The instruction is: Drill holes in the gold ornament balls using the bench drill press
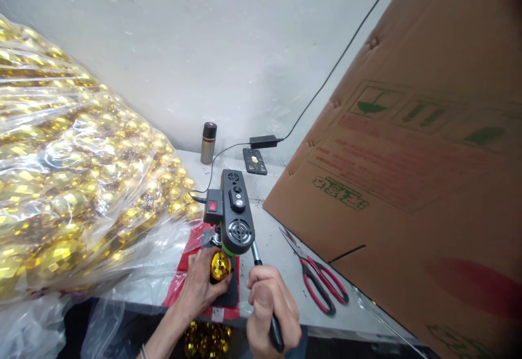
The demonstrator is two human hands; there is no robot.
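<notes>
A small black bench drill press (pixel 237 212) stands on the table, its red switch (pixel 212 205) on the left side. Under its head, my left hand (pixel 200 278) grips a shiny gold faceted ball (pixel 221 266) between thumb and fingers. Lower right, my right hand (pixel 274 310) is wrapped round the black-gripped lever handle (pixel 277 333) of the press. The press base (pixel 230 293) lies on a red sheet (pixel 176 288). The drill tip and its contact with the ball are hidden by the head.
A clear plastic bag of gold balls (pixel 81 174) fills the left. Scissors (pixel 320 283) lie right of the press, beside a big cardboard box (pixel 408 158). Behind are a spray can (pixel 208 144), a phone (pixel 255 161) and a power adapter (pixel 263 141). More gold balls (pixel 207 340) show below the table edge.
</notes>
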